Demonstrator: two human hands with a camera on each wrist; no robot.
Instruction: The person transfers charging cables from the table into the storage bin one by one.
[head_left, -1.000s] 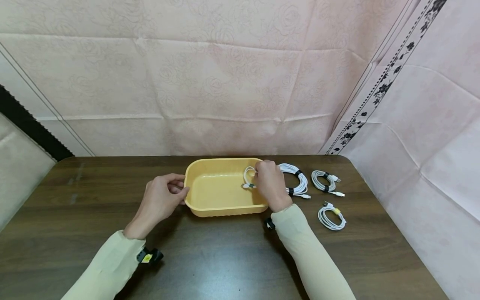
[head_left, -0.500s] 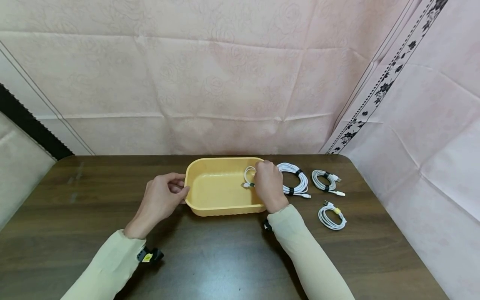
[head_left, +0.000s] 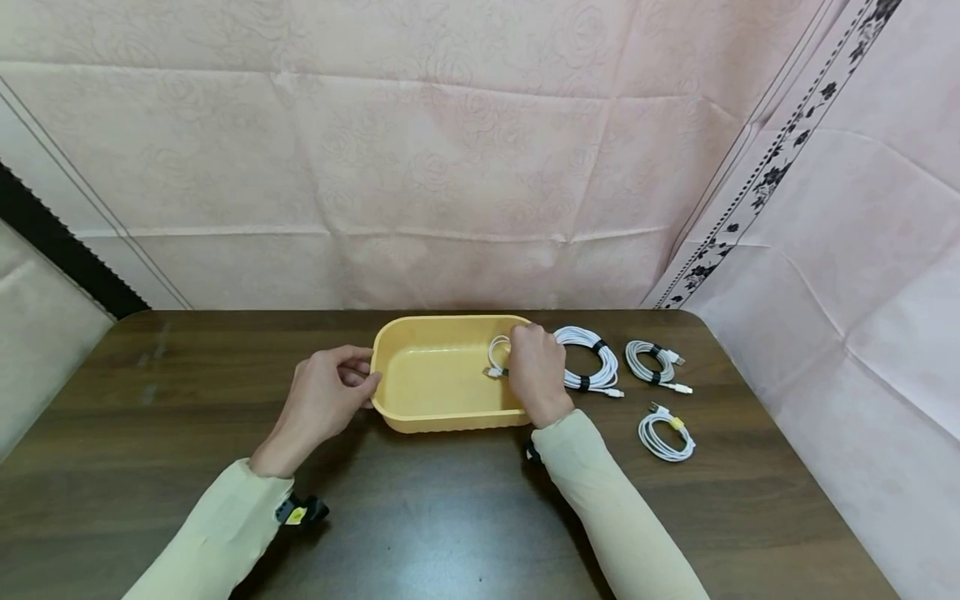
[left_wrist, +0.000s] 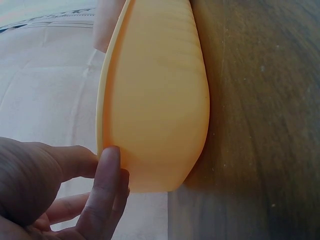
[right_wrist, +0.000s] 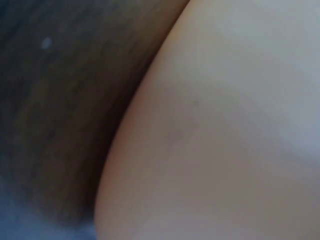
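Observation:
At the back of the table sits a yellow plastic basin [head_left: 427, 385]. My left hand [head_left: 318, 408] pinches its left rim between thumb and fingers; the left wrist view shows the fingers [left_wrist: 106, 180] at the end of the wall. Inside the right end of the basin, my right hand [head_left: 538, 373] grips a coiled white charging cable [head_left: 495, 342]. Part of the loop and a plug stick out left of the hand; the rest of the coil and the fingertips are hidden. A close, blurred surface fills most of the right wrist view.
Right of the basin lies a large white cable coil [head_left: 603, 367] with black ties. Farther right are a smaller black-tied coil [head_left: 637, 365] and, in front of it, a coil with a yellow tie [head_left: 654, 442]. Fabric [head_left: 450, 200] hangs behind the brown table [head_left: 420, 517].
My right hand, with the cable in it, has shifted very slightly left within the basin. The left hand keeps its place on the rim.

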